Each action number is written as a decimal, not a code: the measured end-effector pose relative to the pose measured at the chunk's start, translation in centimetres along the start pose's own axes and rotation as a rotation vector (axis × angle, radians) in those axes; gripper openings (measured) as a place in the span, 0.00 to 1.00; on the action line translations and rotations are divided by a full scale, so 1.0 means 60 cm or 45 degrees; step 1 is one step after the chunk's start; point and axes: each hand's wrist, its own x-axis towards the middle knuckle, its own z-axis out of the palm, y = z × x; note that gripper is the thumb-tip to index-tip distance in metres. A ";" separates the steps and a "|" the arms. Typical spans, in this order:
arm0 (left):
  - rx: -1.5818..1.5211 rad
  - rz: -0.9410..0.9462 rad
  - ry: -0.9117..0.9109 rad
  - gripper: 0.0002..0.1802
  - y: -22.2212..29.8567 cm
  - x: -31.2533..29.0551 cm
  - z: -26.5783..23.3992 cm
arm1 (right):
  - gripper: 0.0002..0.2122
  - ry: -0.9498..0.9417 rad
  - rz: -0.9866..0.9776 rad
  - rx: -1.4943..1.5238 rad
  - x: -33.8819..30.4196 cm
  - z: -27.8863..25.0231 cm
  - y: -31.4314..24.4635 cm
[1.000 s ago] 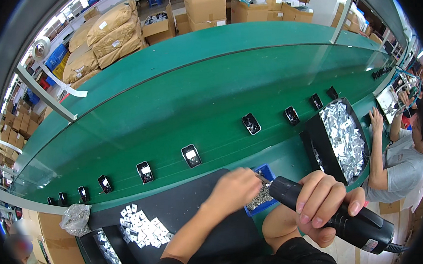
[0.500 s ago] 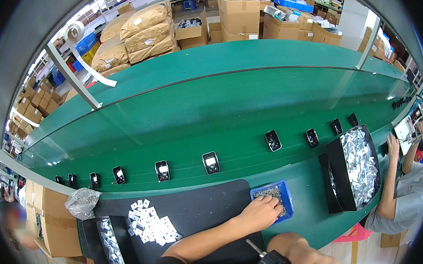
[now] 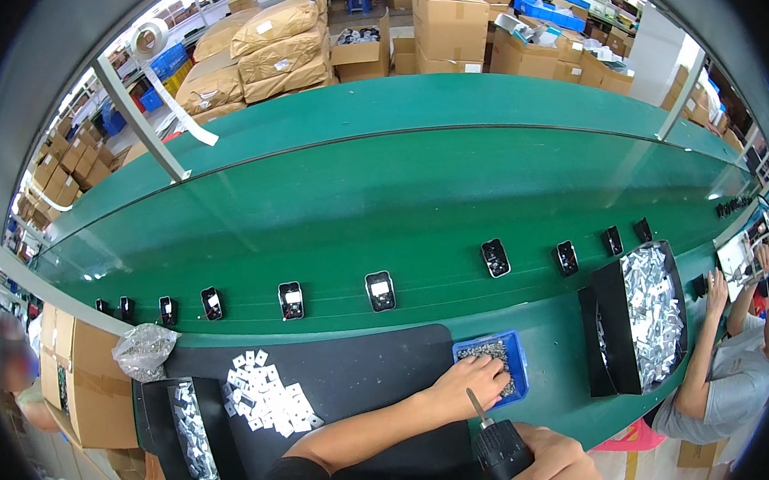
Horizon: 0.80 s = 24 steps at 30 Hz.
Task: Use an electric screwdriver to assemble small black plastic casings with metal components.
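Note:
My left hand (image 3: 470,388) reaches into a blue plastic tray (image 3: 522,372) of small metal screws (image 3: 485,350). Its fingers are bent together in the screws; their tips are hidden, and I cannot make out what they pinch. My right hand (image 3: 555,472) grips a black power screwdriver (image 3: 504,451) by its body. The slim metal bit points up and left, close to my left wrist. A dark mat (image 3: 377,363) lies beneath my left forearm, with a loose pile of white square plates (image 3: 267,396) on it.
Several small black device housings (image 3: 380,291) stand in a row along the green conveyor belt (image 3: 438,234). A black box of metal pieces (image 3: 653,314) is at right, another black box (image 3: 158,407) at left beside a plastic bag (image 3: 144,351). A co-worker (image 3: 710,383) works at far right.
My right hand has raised the screwdriver, and its bit has swung more upright towards my left wrist. My left hand stays in the screw tray. The whole view has shifted slightly.

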 end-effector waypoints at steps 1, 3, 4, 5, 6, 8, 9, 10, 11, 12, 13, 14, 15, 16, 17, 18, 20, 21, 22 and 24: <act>-0.002 -0.009 0.002 0.16 -0.001 -0.001 0.000 | 0.16 0.019 -0.009 -0.006 0.000 0.003 0.003; 0.010 -0.025 -0.010 0.15 -0.001 -0.002 0.001 | 0.16 0.052 -0.027 -0.015 0.001 0.008 0.007; 0.007 -0.032 -0.004 0.15 -0.001 -0.003 0.001 | 0.16 0.068 -0.034 -0.021 0.001 0.010 0.009; 0.006 -0.027 -0.008 0.15 -0.002 -0.003 0.000 | 0.16 0.079 -0.042 -0.028 0.002 0.011 0.010; 0.005 -0.021 -0.011 0.16 -0.003 -0.003 0.000 | 0.16 0.089 -0.048 -0.037 0.003 0.012 0.011; -0.008 0.008 0.090 0.13 -0.006 -0.005 0.009 | 0.17 0.104 -0.049 -0.072 0.001 0.013 0.012; -0.015 0.039 0.182 0.11 -0.007 -0.005 0.012 | 0.17 0.125 -0.055 -0.114 0.000 0.014 0.011; -0.017 0.038 0.188 0.11 -0.007 -0.003 0.013 | 0.17 0.120 -0.052 -0.109 0.000 0.014 0.010; -0.021 0.041 0.185 0.11 -0.008 -0.004 0.014 | 0.18 0.142 -0.034 -0.134 -0.001 0.016 0.009; -0.025 0.045 0.180 0.11 -0.008 -0.004 0.014 | 0.18 0.163 -0.016 -0.159 -0.001 0.018 0.008; -0.026 0.043 0.181 0.11 -0.008 -0.004 0.014 | 0.18 0.164 -0.014 -0.158 -0.002 0.019 0.006; -0.022 0.040 0.187 0.11 -0.008 -0.004 0.015 | 0.18 0.176 0.022 -0.161 -0.002 0.021 0.003; -0.017 0.037 0.192 0.11 -0.008 -0.004 0.016 | 0.18 0.189 0.058 -0.163 -0.003 0.022 0.001; -0.018 0.035 0.192 0.11 -0.008 -0.004 0.016 | 0.18 0.189 0.058 -0.162 -0.003 0.021 0.001; -0.020 0.034 0.190 0.11 -0.007 -0.003 0.015 | 0.18 0.182 0.073 -0.142 -0.003 0.020 0.000; -0.022 0.032 0.188 0.11 -0.006 -0.003 0.014 | 0.18 0.174 0.087 -0.122 -0.002 0.019 -0.001; -0.024 0.037 0.192 0.11 -0.007 -0.004 0.017 | 0.18 0.157 0.111 -0.112 -0.002 0.016 -0.003; -0.026 0.043 0.194 0.11 -0.007 -0.003 0.018 | 0.18 0.139 0.133 -0.104 -0.002 0.015 -0.004; -0.027 0.043 0.196 0.11 -0.006 -0.003 0.017 | 0.18 0.138 0.134 -0.103 -0.001 0.014 -0.004; -0.023 0.039 0.188 0.11 -0.006 -0.002 0.016 | 0.18 0.120 0.096 -0.116 -0.001 0.013 -0.004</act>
